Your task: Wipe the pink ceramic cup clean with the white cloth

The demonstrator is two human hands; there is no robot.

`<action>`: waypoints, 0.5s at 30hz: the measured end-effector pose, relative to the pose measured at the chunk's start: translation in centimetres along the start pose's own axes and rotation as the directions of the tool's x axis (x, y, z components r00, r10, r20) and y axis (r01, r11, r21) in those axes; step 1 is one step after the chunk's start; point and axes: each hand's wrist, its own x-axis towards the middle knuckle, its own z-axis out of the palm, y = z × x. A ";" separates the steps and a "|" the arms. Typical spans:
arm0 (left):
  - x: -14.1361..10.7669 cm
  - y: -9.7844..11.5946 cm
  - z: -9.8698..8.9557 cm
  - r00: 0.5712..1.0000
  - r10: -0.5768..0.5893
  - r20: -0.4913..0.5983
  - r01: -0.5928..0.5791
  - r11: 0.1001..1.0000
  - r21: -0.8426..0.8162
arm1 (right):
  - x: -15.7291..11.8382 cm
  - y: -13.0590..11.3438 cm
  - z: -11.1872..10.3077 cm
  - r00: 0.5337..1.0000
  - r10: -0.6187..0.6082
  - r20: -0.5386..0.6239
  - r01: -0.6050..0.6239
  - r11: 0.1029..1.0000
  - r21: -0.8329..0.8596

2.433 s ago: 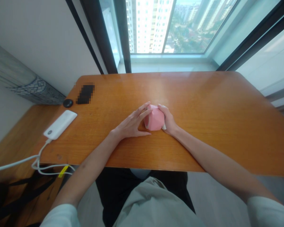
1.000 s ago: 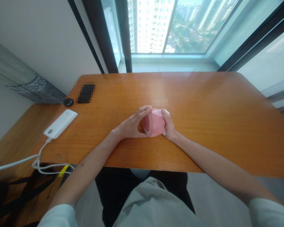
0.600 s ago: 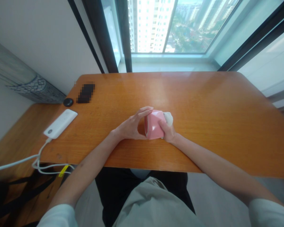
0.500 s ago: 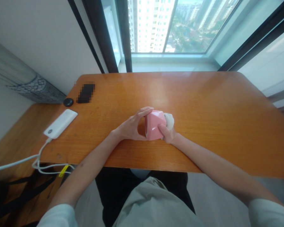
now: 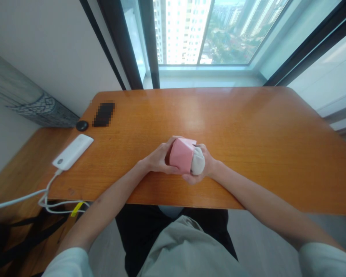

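A pink, flat-sided case [image 5: 183, 154] is held up between my hands over the front middle of the table. At its right end a rounded white piece [image 5: 198, 161] sticks out; I cannot tell what it is. My left hand [image 5: 160, 157] grips the left side of the case, thumb along the near face and fingers over the far one. Curled round the right end, my right hand [image 5: 206, 163] has its thumb and fingers on either side of the white piece. Part of its fingers is hidden behind the case.
The brown wooden table [image 5: 262, 154] reaches to a window [image 5: 202, 30]. On its left side lie a white power bank [image 5: 73, 151] with a white cable [image 5: 47, 192], a round black object [image 5: 82, 125] and a pixelated dark item [image 5: 103, 114].
The pink case has turned in my hands and shifted slightly left and down, so its white end now faces me more. My right hand has moved its grip to around that end.
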 end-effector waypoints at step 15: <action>0.8 -1.7 0.2 0.949 0.313 -0.022 -0.290 0.900 0.326 | 3.4 -2.5 0.4 0.647 0.761 0.056 -0.490 0.359 0.794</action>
